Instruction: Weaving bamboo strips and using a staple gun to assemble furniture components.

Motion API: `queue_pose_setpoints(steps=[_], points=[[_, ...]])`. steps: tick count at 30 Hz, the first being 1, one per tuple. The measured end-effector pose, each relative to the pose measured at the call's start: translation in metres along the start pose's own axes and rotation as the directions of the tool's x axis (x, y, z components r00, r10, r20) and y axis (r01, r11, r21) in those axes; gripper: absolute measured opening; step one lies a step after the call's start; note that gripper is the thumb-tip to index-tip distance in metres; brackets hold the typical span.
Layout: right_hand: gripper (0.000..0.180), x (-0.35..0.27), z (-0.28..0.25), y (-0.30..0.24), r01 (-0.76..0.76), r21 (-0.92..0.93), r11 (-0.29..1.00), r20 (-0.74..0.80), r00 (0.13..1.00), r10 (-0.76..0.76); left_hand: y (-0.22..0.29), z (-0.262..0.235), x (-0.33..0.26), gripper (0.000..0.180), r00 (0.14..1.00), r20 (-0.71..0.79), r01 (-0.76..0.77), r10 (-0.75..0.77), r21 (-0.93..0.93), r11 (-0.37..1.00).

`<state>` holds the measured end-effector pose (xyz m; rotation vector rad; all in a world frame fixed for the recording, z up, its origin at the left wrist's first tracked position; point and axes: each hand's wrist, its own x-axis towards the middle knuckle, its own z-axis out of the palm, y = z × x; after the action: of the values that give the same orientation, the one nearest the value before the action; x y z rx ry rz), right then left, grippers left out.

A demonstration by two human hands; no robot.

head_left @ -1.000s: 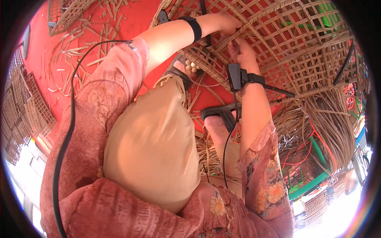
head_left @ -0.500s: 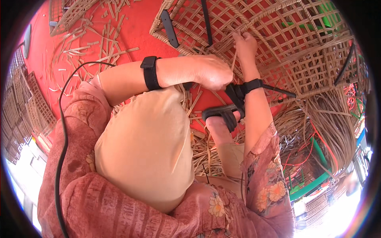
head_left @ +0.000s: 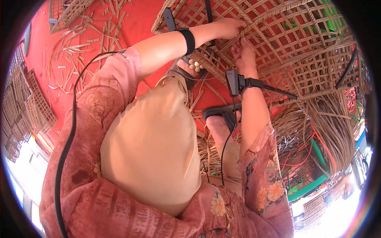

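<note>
Weaving posture: a person sits on a red floor (head_left: 131,27), both bare hands up at an open-lattice woven rattan frame (head_left: 285,43) that fills the upper right of the view.
Left hand (head_left: 230,28): reaches across from the left with a black wristband (head_left: 187,39) on the forearm; its grip is closed around a cane strand (head_left: 254,39) of the frame, fingers curled over it.
Right hand (head_left: 243,55): just below the left hand, nearly touching it; fingers pinched narrow on the same part of the lattice. Exactly which strip they hold I cannot tell.
Wrist device: a small black box (head_left: 232,82) is strapped at the right wrist, with a thin black cable running down along the forearm.
Frame, axis and direction: the lattice lies tilted, its long axis running from upper left to lower right; its thick braided rim (head_left: 317,95) curves along the lower right edge. The held strand runs diagonally, up-left to down-right.
Loose ends: long unwoven canes (head_left: 333,131) fan out below the rim toward the lower right.
Feet: a black sandal (head_left: 222,115) sits on the floor under the right forearm; the toes of the other foot show just under the left forearm.
Floor litter: short cut cane scraps (head_left: 83,51) are scattered at the upper left.
Stock: flat woven lattice panels (head_left: 27,103) are stacked at the left edge.
Colour marks: green bars (head_left: 317,152) and thin red cords show through the canes at right; no readable package or sign in view.
</note>
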<state>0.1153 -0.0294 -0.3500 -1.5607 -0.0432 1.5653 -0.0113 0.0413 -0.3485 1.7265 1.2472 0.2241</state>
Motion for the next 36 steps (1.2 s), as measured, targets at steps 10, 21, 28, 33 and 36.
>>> queue_pose_setpoints(steps=[10,21,28,33,36], points=[[0.016,0.005,0.0,-0.009,-0.182,-0.06,0.982,-0.165,0.972,0.17,0.035,-0.018,0.01,0.038,0.921,0.36,0.063,-0.146,0.233,0.97],[0.043,-0.026,0.018,-0.034,0.355,-0.8,0.484,0.148,0.898,-0.414,0.059,-0.042,-0.062,0.026,0.859,0.512,-0.173,-0.032,0.348,0.921],[0.042,0.007,-0.007,-0.011,0.457,-0.838,0.298,0.265,0.819,-0.51,0.093,-0.03,-0.13,0.038,0.244,0.892,-0.206,0.381,-0.336,0.919],[0.03,-0.007,-0.003,-0.012,0.334,-0.554,0.762,0.137,0.94,-0.312,0.041,-0.028,-0.064,0.023,0.672,0.741,-0.038,0.019,0.01,0.999],[0.028,-0.008,0.007,-0.004,0.158,-0.363,0.918,0.088,0.987,-0.135,0.002,-0.026,-0.029,0.022,0.976,0.192,0.081,-0.103,0.117,0.99]])
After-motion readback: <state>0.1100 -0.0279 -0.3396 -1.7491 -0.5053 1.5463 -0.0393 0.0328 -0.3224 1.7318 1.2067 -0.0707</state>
